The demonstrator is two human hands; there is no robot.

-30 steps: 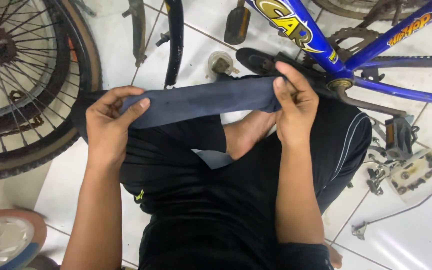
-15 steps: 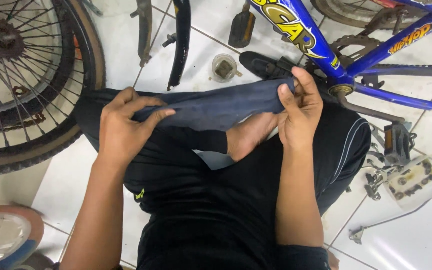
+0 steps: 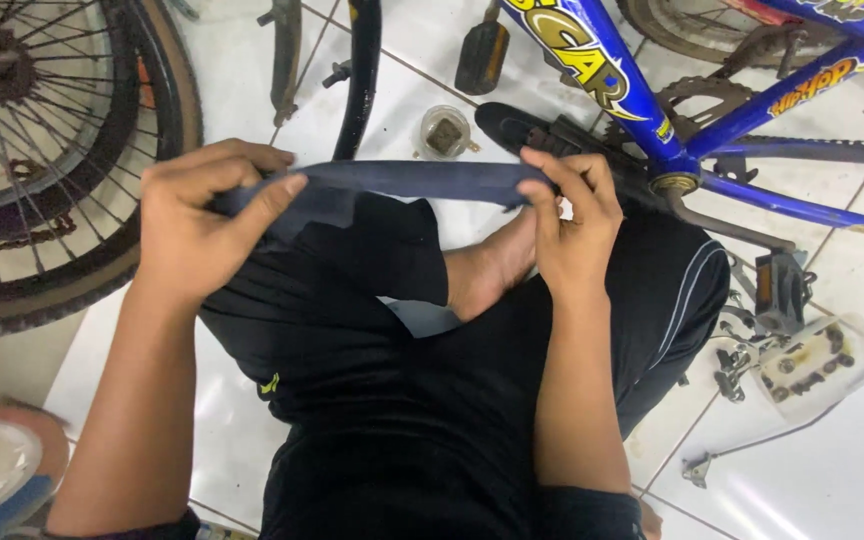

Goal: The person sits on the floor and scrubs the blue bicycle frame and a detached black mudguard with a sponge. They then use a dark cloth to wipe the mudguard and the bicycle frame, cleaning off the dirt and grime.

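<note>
A flattened dark inner tube (image 3: 412,182) is held stretched above the lap, the left hand (image 3: 197,215) clenched on one end and the right hand (image 3: 572,215) pinching the other. An inspection of the rubber seems to be in hand; next, the tube would need to be fed along between the fingers.

Blue bicycle frame (image 3: 632,95) top right; spoked wheel (image 3: 47,150) left; small jar (image 3: 445,132) on white tiled floor (image 3: 832,470).

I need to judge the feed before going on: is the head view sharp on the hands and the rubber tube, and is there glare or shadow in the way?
Head view: left hand, right hand and tube are sharp enough; light is even, with soft glare on the white floor tiles at lower right; black trousers show little detail; frame edges bend slightly.
</note>
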